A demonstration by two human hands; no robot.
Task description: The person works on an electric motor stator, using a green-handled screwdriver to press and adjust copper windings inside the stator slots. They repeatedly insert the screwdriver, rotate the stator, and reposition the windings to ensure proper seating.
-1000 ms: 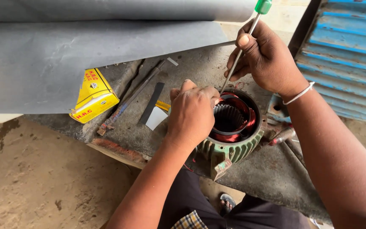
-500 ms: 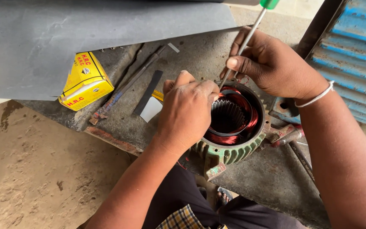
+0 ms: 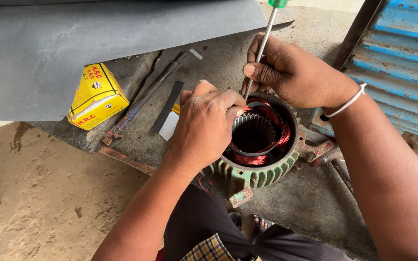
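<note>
A green finned motor stator housing (image 3: 260, 175) sits on a dark workbench, with red copper windings (image 3: 273, 120) looped inside its toothed core. My left hand (image 3: 208, 126) rests over the housing's left rim, fingers curled onto the windings. My right hand (image 3: 293, 72) grips a screwdriver (image 3: 262, 46) with a steel shaft and green handle, its tip down at the windings near the far rim. A white band circles my right wrist.
A yellow cardboard box (image 3: 97, 95) lies to the left on the bench. A large grey sheet (image 3: 73, 53) covers the far left. Thin metal strips and a rusty tool (image 3: 143, 99) lie between box and stator. Blue corrugated metal (image 3: 402, 58) stands at right. Dirt floor below left.
The view has drawn closer and shifted. My right hand has slid down the screwdriver shaft and brought its tip nearer the stator's far rim. My left hand stays on the housing.
</note>
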